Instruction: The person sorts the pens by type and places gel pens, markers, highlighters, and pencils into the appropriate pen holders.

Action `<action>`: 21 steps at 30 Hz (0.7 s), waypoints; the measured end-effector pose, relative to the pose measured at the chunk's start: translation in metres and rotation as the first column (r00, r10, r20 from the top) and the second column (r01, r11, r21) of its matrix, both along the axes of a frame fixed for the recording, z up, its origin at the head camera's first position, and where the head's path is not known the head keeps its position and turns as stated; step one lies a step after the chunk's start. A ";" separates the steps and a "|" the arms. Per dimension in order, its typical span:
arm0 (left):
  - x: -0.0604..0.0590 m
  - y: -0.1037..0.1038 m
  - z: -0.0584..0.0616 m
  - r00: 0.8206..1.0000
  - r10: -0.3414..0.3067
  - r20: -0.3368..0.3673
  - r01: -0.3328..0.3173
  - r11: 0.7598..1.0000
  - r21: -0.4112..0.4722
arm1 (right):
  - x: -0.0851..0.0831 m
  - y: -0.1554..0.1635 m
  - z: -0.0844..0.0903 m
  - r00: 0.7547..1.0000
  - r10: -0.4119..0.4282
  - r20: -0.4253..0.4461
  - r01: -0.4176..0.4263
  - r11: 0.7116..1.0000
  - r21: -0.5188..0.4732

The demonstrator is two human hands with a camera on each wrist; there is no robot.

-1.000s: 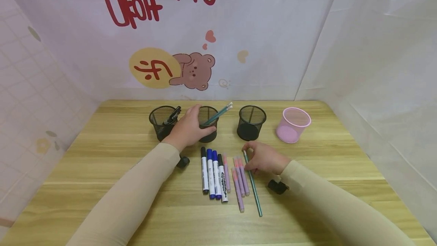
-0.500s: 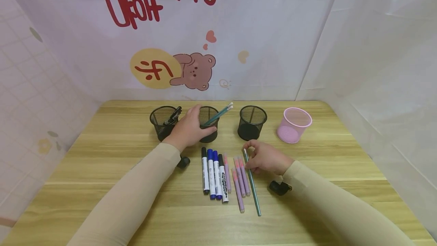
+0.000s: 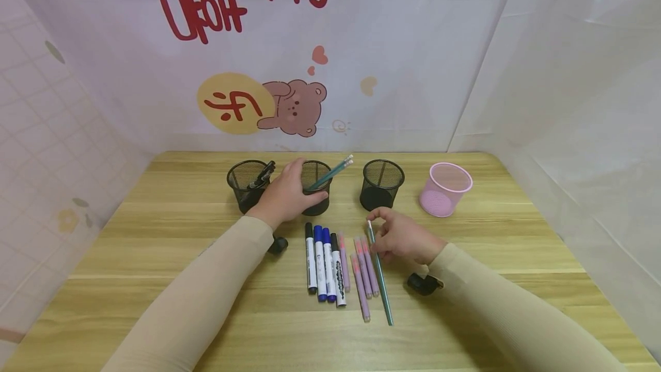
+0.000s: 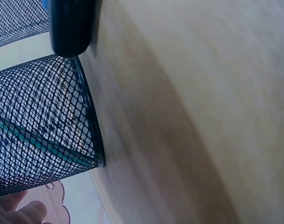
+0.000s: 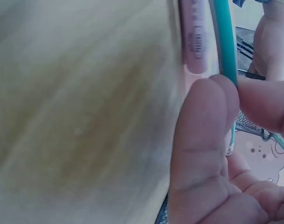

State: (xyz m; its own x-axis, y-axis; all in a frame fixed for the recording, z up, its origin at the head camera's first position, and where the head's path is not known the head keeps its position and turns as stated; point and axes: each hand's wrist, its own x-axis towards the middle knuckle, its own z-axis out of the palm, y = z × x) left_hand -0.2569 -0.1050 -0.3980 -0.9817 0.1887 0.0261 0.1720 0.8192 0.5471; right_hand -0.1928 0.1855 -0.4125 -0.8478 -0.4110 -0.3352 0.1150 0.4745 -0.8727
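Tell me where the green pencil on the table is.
Head view, right of centre: the green pencil lies beside the purple pens, its far end pinched by the right hand.

Two arms in beige sleeves, stretched forward from the near edge. Left hand (image 3: 285,194) farther out, left of centre, fingers curled round something and palm turned right. Right hand (image 3: 403,238) nearer, right of centre, knuckles up, thumb and fingertips (image 5: 211,107) pinched together at its far-left side. Black wrist cameras under both forearms.

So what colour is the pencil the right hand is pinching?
Teal green pencil, clearest in the right wrist view.
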 end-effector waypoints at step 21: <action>0.001 -0.001 0.000 1.000 -0.001 0.004 0.001 1.000 0.012 | -0.001 -0.004 0.032 0.979 -0.103 -0.176 0.070 0.981 -0.183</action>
State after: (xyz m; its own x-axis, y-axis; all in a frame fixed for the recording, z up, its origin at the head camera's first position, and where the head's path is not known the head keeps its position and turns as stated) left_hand -0.2562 -0.1058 -0.3976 -0.9815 0.1897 0.0249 0.1712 0.8124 0.5574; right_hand -0.1935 0.1814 -0.3807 -0.9229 -0.3719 -0.1002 -0.0209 0.3080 -0.9511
